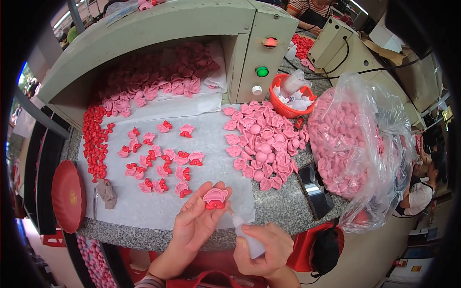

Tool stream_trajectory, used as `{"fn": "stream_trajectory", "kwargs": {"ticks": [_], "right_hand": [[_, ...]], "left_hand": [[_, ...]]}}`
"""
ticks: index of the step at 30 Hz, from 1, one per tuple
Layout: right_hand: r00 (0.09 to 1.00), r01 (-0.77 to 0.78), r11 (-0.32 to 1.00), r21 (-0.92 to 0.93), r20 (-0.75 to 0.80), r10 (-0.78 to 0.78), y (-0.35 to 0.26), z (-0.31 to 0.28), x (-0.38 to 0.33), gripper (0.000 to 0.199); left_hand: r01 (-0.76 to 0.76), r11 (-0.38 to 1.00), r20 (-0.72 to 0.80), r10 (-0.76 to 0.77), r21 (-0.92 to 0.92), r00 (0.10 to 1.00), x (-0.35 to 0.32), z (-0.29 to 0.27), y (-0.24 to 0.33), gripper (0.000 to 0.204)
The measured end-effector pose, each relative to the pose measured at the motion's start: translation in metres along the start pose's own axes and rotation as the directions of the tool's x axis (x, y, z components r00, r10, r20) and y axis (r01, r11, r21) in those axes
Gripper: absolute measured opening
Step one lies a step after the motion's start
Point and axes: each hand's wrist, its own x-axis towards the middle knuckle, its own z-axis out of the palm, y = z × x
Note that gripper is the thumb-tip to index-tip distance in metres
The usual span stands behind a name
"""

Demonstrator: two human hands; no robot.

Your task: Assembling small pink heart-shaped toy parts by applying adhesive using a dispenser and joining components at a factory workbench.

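a: where's the piece in hand?

b: the small pink, crimped, plastic-looking piece with red rounded lobes [215, 197] is above the near part of the white paper sheet [218, 139], with the left hand's [194, 223] grip pinched around it. the right hand's [271, 247] grip is wrapped around a translucent white squeeze bottle [253, 246], its nozzle just beside the piece.

a: how far along does it look?

b: partway, i'd judge. a scatter of two-tone pink-and-red pieces [186, 129] already lies paired on the sheet. left over are a big heap of loose pink crimped pieces [264, 144] toward the sheet's right edge and a crowded pile of small glossy red pieces [93, 144] at its left.

a: and the containers?

b: the crinkled clear plastic bag [398, 144] bulges with pink pieces. the round orange-red plastic basket [283, 109] holds white bottles and something clear. the shallow red fluted bowl [62, 201] shows a yellowish patch. pink pieces also sit inside the pale green metal machine [168, 26], though it's too dark to tell how deep they go.
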Motion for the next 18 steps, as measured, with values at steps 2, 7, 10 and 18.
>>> {"fn": "stream_trajectory", "kwargs": {"ticks": [2, 7, 10, 18], "right_hand": [[1.000, 0.003, 1.000, -0.002, 0.002, -0.003, -0.0004, -0.0001, -0.0010, 0.030], [1.000, -0.004, 1.000, 0.001, 0.008, 0.004, -0.0033, 0.0005, -0.0003, 0.029], [1.000, 0.002, 1.000, -0.003, 0.017, -0.002, -0.0028, 0.0000, -0.0007, 0.029], [1.000, 0.017, 1.000, 0.016, 0.001, -0.017, -0.0027, 0.0015, 0.0000, 0.029]], "left_hand": [[0.002, 1.000, -0.007, -0.002, 0.003, 1.000, -0.0003, 0.0002, -0.0002, 0.034], [-0.003, 1.000, -0.002, 0.004, 0.004, 1.000, -0.0011, 0.0004, 0.0007, 0.035], [-0.002, 1.000, 0.001, 0.002, 0.000, 1.000, -0.0011, 0.0002, 0.0008, 0.035], [-0.007, 1.000, -0.001, 0.007, 0.006, 1.000, -0.0041, 0.0008, 0.0022, 0.035]]}}
